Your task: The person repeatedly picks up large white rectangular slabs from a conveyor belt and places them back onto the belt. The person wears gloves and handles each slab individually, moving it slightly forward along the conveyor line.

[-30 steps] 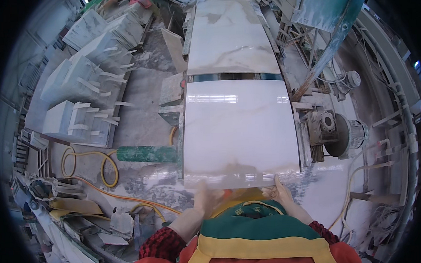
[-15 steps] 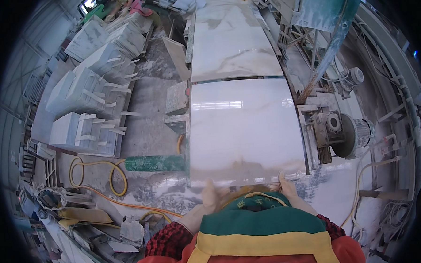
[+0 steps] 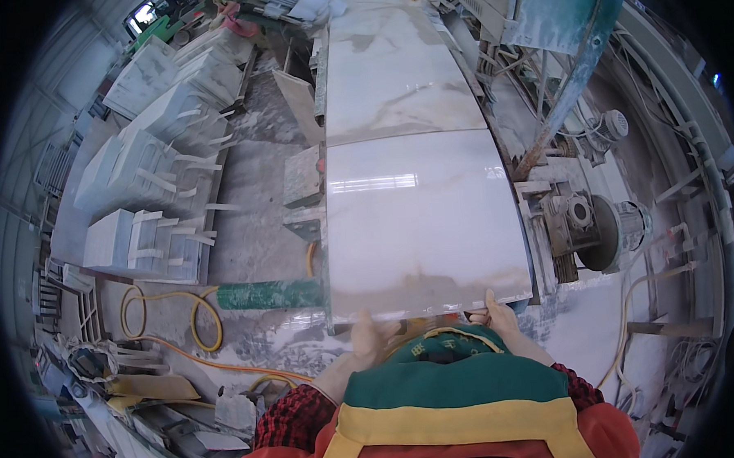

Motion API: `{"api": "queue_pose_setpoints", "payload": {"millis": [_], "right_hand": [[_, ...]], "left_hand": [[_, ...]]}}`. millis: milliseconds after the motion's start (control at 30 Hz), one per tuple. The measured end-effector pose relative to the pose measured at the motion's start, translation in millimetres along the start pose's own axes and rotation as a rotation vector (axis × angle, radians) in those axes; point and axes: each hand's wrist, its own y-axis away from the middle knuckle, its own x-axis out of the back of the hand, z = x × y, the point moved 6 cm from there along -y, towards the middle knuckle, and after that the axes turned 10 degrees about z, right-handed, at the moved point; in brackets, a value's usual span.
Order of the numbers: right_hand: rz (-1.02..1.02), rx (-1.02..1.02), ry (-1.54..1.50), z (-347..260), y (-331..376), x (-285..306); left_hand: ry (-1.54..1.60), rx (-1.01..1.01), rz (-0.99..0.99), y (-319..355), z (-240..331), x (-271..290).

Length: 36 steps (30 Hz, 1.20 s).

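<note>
Nearest the camera, a dark-green fabric apron with a broad yellow band [image 3: 455, 381] covered the person's front. The bare left hand [image 3: 370, 338] was at the near edge, close to the left corner, of a white, polished, rectangular near slab with tan veining [image 3: 424, 226]. Its thumb pointed upward; its fingers were blurred, so whether they gripped could not be told. The bare right hand [image 3: 499, 316] pinched the same edge near the right corner, thumb on top, fingers curled below.

The near slab lay flat, face up, directly ahead of the person. Alongside it stood a green cylindrical tube [image 3: 272, 294] at left and a grey, finned, cylindrical motor [image 3: 631, 224] at right.

Beyond it lay a white, brown-veined, polished far slab [image 3: 401, 72]. One second earlier, an open gap separated the two slabs; it then narrowed and was reduced to a thin seam. The facing edges appeared to have been brought together, with the near slab seemingly in line behind the far slab.
</note>
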Motion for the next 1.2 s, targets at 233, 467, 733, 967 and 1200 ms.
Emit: {"api": "queue_pose_setpoints", "payload": {"millis": [233, 467, 733, 967, 1200], "right_hand": [[0.021, -0.035, 0.031, -13.7, 4.7, -7.8], [-0.023, -0.079, 0.096, -18.5, 2.1, -13.0], [-0.056, -0.134, 0.113, -18.9, -11.5, -6.6], [-0.010, -0.075, 0.163, -42.1, -0.6, -9.6], [-0.318, -0.093, 0.486, -64.2, -4.3, 8.0]], "left_hand": [[0.031, 0.045, -0.005, 3.7, 11.6, -15.0], [-0.164, 0.095, 0.069, 2.8, 18.7, -8.2], [-0.219, 0.048, -0.045, -4.5, 19.3, -1.7], [-0.145, -0.030, -0.151, -31.2, -2.7, 3.5], [-0.453, 0.072, -0.307, -24.4, 32.8, 10.5]]}}
